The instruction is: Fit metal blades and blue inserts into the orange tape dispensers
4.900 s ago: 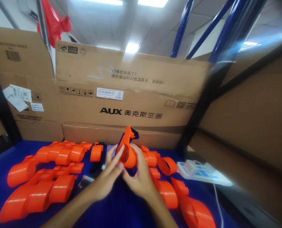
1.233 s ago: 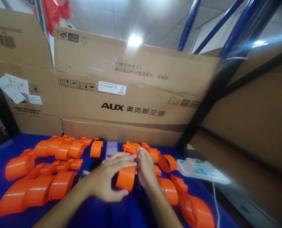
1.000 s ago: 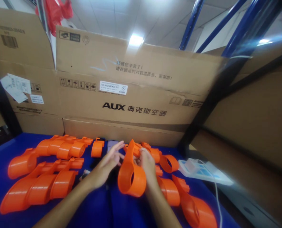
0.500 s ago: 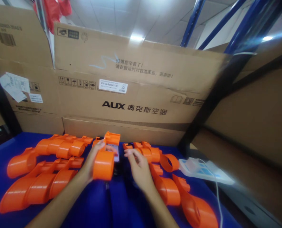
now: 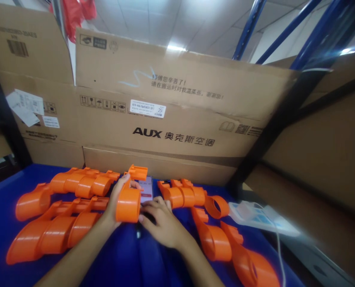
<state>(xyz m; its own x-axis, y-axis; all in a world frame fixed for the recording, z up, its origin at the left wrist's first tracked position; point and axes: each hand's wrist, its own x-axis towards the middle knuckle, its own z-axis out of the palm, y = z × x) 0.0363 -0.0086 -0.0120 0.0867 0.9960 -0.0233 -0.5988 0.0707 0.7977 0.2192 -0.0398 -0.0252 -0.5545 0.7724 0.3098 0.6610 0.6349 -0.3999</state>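
Blue table [image 5: 0,207], left hand [image 5: 114,202] (fingers curled) around orange holder [image 5: 128,206].

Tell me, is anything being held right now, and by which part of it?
The left hand holds an orange ringed piece, around its neck just above the ring. Whether the right hand holds anything cannot be told.

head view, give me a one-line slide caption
Left hand holds an orange plastic ring-ended part over a blue surface, right hand close by, brown cardboard behind.
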